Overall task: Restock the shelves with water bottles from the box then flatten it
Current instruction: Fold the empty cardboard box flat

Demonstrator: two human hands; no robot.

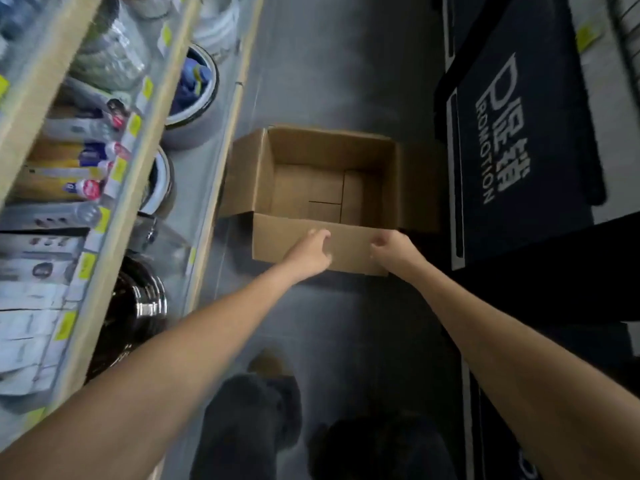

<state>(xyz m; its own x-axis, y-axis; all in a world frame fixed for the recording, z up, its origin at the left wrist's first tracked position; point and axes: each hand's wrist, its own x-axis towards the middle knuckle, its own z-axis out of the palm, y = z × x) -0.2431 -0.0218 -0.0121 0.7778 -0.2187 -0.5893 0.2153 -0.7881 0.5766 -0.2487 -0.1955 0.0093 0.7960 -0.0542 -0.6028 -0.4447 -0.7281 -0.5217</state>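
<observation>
Head view: an empty cardboard box sits open on the grey floor, between the shelves and a dark mat. Left hand and right hand, fingers loosely curled, are at its near flap; whether they grip it is unclear.

The box stands open at the top, with its flaps folded outward. The shelves stand just beside it on the left and a dark promotion stand on the right. The floor lies free beyond it.
</observation>
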